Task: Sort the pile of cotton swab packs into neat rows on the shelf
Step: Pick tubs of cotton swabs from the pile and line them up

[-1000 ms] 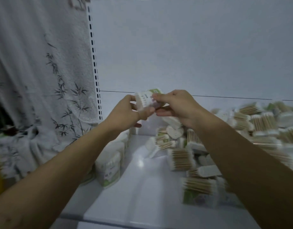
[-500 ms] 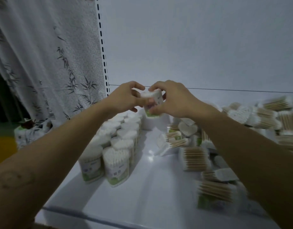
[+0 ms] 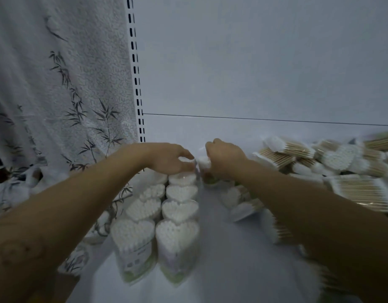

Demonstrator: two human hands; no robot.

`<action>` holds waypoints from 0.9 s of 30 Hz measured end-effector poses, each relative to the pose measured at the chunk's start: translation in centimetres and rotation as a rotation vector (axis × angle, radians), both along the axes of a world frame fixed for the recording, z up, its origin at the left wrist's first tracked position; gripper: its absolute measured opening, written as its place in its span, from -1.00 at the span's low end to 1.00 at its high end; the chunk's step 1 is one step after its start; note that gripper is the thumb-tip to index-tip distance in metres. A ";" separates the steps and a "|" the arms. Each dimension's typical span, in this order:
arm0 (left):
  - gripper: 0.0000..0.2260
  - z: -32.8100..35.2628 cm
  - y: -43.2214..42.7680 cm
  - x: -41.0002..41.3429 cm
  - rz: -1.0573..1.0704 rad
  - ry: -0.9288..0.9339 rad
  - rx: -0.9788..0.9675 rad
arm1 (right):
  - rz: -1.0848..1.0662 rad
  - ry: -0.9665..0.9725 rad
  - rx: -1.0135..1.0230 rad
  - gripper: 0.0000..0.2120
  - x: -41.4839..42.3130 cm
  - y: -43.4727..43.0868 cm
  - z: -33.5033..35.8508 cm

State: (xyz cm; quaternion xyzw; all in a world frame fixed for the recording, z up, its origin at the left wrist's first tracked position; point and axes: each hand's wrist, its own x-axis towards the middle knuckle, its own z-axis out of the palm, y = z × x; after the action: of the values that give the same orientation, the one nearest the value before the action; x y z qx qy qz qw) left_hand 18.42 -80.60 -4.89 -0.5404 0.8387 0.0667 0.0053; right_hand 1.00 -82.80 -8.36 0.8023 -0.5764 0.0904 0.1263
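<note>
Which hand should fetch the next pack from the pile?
Probably the right hand: once it sets down its pack, the pile lies just beside it. The left hand is at the rows.

We see the right hand [image 3: 223, 158] covering most of its swab pack [image 3: 203, 160]; the loose pile [image 3: 341, 162] runs off the right edge; front-pack labels [image 3: 135, 261] blur unreadably.

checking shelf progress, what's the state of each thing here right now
left hand, fingers curled at the rows' back end, grip unclear
right hand, gripping the pack
pack, held upright beside the rows, at the back
rows, two, packs standing, swab tips up
pile, packs lying jumbled, unsorted
</note>
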 end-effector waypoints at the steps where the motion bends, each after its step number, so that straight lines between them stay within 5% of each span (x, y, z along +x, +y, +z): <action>1: -0.52 -0.2 -0.5 0.0 -0.010 -0.012 0.009 | -0.004 0.027 -0.023 -0.57 0.2 -0.2 -0.4; 17: -0.58 -2.0 -4.3 1.7 -0.168 -0.054 0.005 | -0.035 0.367 -0.209 -0.68 1.1 -1.4 -1.8; 22: -0.57 -1.7 -3.7 1.1 -0.200 -0.111 -0.105 | -0.140 0.279 -0.021 -0.45 1.4 0.1 0.5; 27: -0.58 -1.4 -3.1 0.3 -0.303 -0.037 -0.132 | -0.235 0.181 0.191 -0.44 -0.3 4.4 4.5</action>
State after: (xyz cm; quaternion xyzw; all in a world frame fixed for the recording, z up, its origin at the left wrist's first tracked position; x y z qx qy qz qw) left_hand 18.68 -83.73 -6.30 -0.4079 0.9130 -0.0001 -0.0049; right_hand 0.67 -78.35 -3.87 0.7426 -0.6583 -0.0529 0.1108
